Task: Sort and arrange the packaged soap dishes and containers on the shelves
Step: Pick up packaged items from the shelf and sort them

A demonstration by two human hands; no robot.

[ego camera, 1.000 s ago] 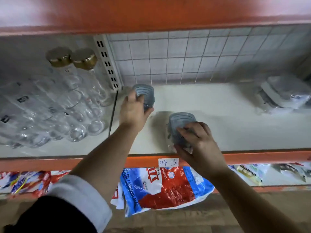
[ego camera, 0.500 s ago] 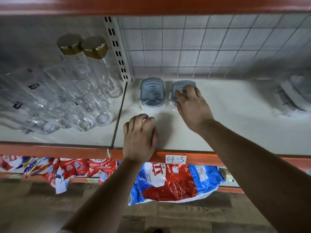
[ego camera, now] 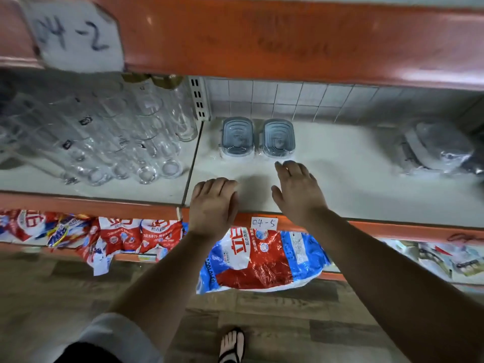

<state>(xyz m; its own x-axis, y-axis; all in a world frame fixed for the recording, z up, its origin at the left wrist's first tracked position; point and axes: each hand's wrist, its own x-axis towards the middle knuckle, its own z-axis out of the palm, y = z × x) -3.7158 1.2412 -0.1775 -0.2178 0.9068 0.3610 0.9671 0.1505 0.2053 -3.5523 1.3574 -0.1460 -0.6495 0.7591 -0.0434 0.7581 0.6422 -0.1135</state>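
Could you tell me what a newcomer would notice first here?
Two grey-lidded containers stand side by side at the back of the white shelf, with the left hand and right hand empty just in front. Below, a bright red, white and blue bag juts out; clear glass bottles lie at left.

Shop or stockroom, retail racking. Orange steel beams (ego camera: pixel 288 40) carry handwritten bay labels: "04-2" (ego camera: pixel 76 35) up top, "04-5" (ego camera: pixel 264 222) on the shelf (ego camera: pixel 353 184) edge. Slotted upright (ego camera: pixel 199 100) at the back against a tiled wall (ego camera: pixel 314 100). Stock is multiples of the same item: rows of identical glass bottles (ego camera: pixel 125 142), two matching containers (ego camera: pixel 237 137) in plastic wrap, more wrapped goods (ego camera: pixel 440 148) at right, printed red-and-blue bags (ego camera: pixel 259 260) on the level below. All still in packaging.
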